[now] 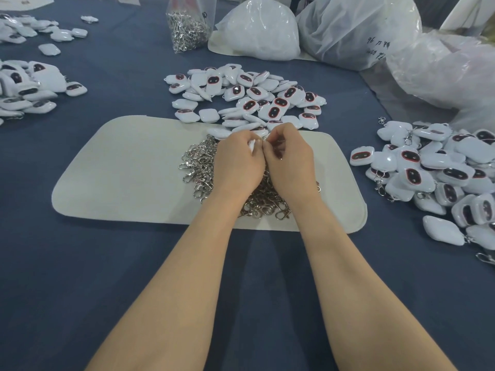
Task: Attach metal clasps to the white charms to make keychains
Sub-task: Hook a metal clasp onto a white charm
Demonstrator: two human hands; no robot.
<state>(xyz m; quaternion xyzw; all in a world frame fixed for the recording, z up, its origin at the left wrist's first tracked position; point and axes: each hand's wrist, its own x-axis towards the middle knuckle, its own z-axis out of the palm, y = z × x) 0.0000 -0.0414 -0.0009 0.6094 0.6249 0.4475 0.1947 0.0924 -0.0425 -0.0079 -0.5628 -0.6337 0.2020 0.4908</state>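
I have both hands together over the middle of the cream mat (120, 170), knuckles nearly touching, right above the heap of loose clasps (198, 167). My left hand (238, 162) is curled round one white charm (252, 144); only a sliver of it shows between my thumb and fingers. My right hand (289, 159) is pinched tight against it, fingertips meeting the left ones. I take what it holds to be a metal clasp (265, 138), though my own fingers hide nearly all of it.

So I judge this to be the joining step: getting the clasp's ring onto the charm's small loop. Whether it has already caught, I cannot tell from here.

The unfinished charms (249, 97) lie in a pile just beyond the mat, some face up with dark ovals, some face down. On my right lies a second pile (428, 167) with clasps already on many, which I read as the finished keychains. A clear bag of spare clasps (187, 25) stands further back on the blue cloth (107, 263).

Next, the move calls for a fine twist of the right fingers while the left keeps the charm steady, then a drop onto the right-hand pile and a reach forward for a fresh charm.
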